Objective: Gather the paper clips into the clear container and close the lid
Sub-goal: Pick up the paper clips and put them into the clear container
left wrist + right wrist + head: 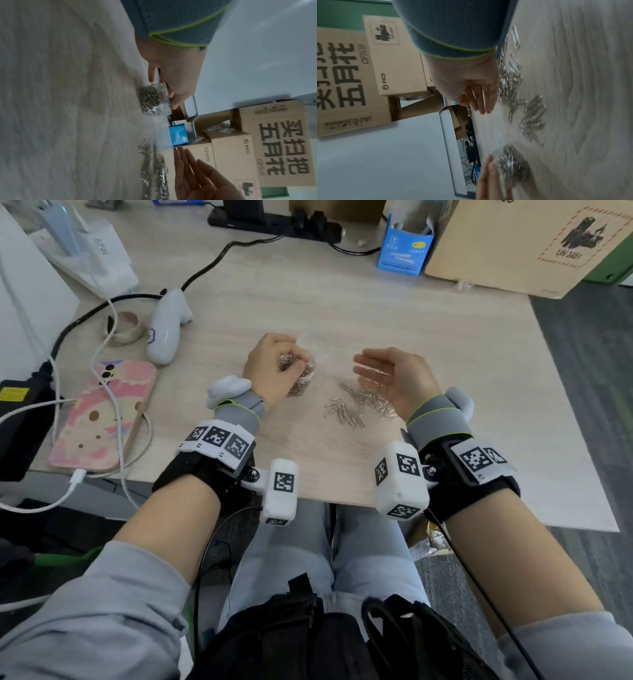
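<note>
A small clear container (305, 383) (152, 100) (511, 162) packed with silver paper clips stands at mid-table. My left hand (270, 361) (171, 75) hovers over its mouth, fingers curled around a bunch of clips. The clear lid (317, 344) lies just behind the container. Several loose paper clips (356, 409) (154, 169) (530, 115) are scattered to the right of the container. My right hand (387, 374) (471, 83) is held above them on its edge, palm facing left, fingers straight, holding nothing.
A pink phone (102, 416) on a charging cable, a white handheld device (168, 326) and a tape roll (125, 328) lie at the left. A blue box (404, 251) and a cardboard box (513, 244) stand at the back right. The table's front edge (325, 503) is near my wrists.
</note>
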`<act>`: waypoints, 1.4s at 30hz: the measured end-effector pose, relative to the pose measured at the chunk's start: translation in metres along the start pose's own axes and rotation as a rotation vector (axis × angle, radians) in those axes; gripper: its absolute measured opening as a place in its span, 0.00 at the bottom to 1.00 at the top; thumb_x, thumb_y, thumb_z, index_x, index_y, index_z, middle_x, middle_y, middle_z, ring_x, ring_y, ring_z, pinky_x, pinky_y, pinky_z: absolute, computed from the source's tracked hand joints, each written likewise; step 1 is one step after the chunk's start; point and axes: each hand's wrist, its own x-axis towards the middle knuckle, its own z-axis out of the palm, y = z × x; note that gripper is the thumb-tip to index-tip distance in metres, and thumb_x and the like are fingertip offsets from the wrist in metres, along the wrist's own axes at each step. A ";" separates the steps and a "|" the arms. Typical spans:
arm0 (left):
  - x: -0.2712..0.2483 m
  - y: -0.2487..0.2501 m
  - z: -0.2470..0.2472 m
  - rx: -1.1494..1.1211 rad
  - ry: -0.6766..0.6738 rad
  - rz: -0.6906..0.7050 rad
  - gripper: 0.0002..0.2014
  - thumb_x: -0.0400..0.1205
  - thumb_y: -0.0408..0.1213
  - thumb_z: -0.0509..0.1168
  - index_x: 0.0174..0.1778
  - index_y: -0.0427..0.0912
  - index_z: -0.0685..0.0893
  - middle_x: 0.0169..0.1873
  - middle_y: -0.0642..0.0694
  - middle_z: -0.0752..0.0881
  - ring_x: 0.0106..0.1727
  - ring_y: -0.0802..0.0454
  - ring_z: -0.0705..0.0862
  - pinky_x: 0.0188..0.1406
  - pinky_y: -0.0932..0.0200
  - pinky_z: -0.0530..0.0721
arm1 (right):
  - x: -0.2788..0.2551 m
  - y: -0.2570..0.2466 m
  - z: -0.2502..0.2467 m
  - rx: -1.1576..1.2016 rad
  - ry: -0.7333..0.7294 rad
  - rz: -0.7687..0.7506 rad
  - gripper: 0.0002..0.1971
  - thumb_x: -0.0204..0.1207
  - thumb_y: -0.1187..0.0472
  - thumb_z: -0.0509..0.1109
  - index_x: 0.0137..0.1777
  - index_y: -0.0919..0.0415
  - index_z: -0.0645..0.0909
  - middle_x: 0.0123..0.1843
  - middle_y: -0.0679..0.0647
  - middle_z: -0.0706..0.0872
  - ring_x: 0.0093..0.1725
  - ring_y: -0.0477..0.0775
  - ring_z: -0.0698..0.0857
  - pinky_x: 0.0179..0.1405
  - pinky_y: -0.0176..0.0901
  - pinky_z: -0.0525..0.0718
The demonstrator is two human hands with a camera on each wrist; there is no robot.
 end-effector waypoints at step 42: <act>-0.032 0.063 0.065 0.337 -0.415 0.131 0.22 0.72 0.25 0.69 0.62 0.40 0.82 0.61 0.36 0.81 0.58 0.41 0.83 0.57 0.60 0.79 | -0.017 0.037 -0.078 -0.850 0.177 -0.349 0.16 0.63 0.65 0.79 0.52 0.63 0.88 0.32 0.46 0.81 0.25 0.34 0.77 0.35 0.23 0.75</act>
